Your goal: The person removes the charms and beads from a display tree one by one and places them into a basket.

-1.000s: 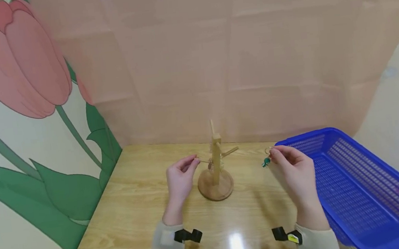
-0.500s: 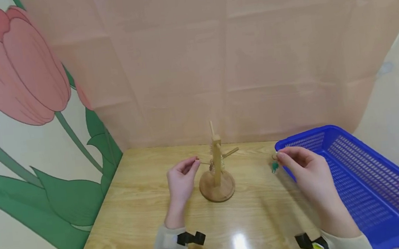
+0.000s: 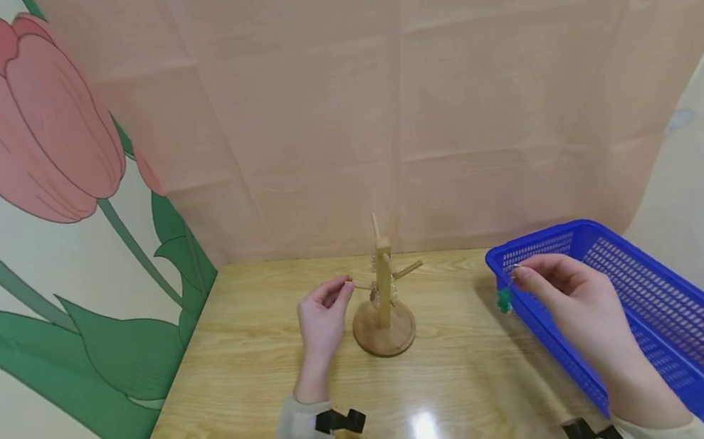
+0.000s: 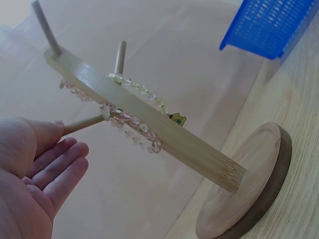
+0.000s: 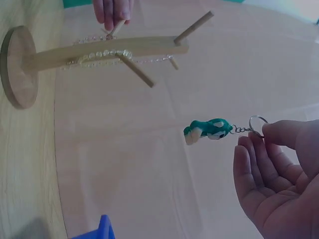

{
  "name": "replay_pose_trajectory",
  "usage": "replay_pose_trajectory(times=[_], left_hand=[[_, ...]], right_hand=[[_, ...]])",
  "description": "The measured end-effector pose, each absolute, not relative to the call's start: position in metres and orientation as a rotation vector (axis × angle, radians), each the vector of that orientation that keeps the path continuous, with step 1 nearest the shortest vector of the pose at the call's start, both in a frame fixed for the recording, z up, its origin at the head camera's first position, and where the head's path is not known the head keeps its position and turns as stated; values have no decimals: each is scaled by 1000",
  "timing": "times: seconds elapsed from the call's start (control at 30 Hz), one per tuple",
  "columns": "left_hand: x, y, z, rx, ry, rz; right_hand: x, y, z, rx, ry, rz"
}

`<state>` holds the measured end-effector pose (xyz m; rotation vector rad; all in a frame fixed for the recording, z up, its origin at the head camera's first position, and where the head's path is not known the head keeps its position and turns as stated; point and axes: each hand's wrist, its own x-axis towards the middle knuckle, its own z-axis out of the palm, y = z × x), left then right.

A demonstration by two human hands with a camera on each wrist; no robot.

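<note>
The right hand [image 3: 575, 296] pinches a green keychain [image 5: 209, 130] at the blue basket [image 3: 660, 330] rim; left hand [image 3: 322, 317] grip pinches a peg [image 4: 82, 125].

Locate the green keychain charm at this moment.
In the head view the green keychain charm hangs on the right, from the right hand, which pinches its ring just outside the near-left corner of the blue basket, well right of the wooden stand.

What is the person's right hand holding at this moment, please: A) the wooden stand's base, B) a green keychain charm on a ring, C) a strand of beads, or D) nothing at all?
B: the right hand pinches the ring of a small green keychain charm, which dangles beside the blue basket, apart from the wooden stand.
</note>
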<state>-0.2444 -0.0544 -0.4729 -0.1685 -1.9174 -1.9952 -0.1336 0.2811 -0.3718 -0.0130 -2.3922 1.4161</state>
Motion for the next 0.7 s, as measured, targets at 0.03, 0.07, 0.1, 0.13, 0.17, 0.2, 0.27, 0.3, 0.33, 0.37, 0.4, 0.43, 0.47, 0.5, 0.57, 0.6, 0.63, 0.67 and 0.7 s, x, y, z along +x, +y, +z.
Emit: replay_pose_trajectory(times=[0.03, 0.07, 0.1, 0.13, 0.17, 0.2, 0.27, 0.3, 0.33, 0.37, 0.4, 0.43, 0.47, 0.5, 0.57, 0.6, 0.63, 0.67, 0.7], left_hand=[[-244, -54, -473, -169, -1914, -1997], [-243, -54, -473, -173, -1906, -2003], [-243, -54, -473, -176, -1899, -2009], [-243, -54, -474, -183, -1890, -2015], [-243, -54, -474, -189, -1881, -2024], [-242, -54, -475, -193, -1875, -2033], [-242, -55, -477, -203, -1869, -2044], [-243, -56, -477, -205, -1872, -2041], [-243, -56, -478, -208, -1877, -2035], [-243, -57, -479, -211, -1879, -2029], [-244, -58, -479, -216, -1882, -2022], [-244, -58, -479, -223, -1886, -2011], [-244, -59, -479, -230, -1888, -2003], [-245, -59, -480, -235, -1891, -1997], [-245, -59, -479, -245, -1894, -1995], [-245, -59, -479, -250, -1897, -1993], [-245, -59, -479, -253, -1902, -1991], [-246, -59, -479, -254, -1906, -1992], [-246, -59, -479, -256, -1910, -1992]], right_hand=[[-134, 283, -371, -12, -2401, 1397], [-134, 285, -369, -10, -2406, 1381], [-134, 288, -367, -8, -2413, 1360], [-134, 290, -365, -5, -2418, 1343], [-134, 292, -362, 2, -2421, 1327], [-135, 295, -359, 5, -2430, 1307], [-136, 302, -352, 6, -2446, 1275], [-138, 306, -349, 0, -2457, 1264], [-140, 311, -346, 1, -2466, 1261], [-143, 315, -343, 3, -2473, 1265], [-145, 321, -341, 0, -2489, 1263], [-149, 326, -340, -1, -2502, 1267], [-152, 331, -339, 3, -2511, 1277], [-155, 337, -339, 1, -2522, 1290], [-161, 347, -341, 2, -2552, 1293], [-164, 351, -342, -4, -2567, 1289], [-166, 356, -344, -9, -2577, 1292], [-168, 360, -346, -16, -2585, 1295], [-170, 363, -348, -23, -2594, 1291]])
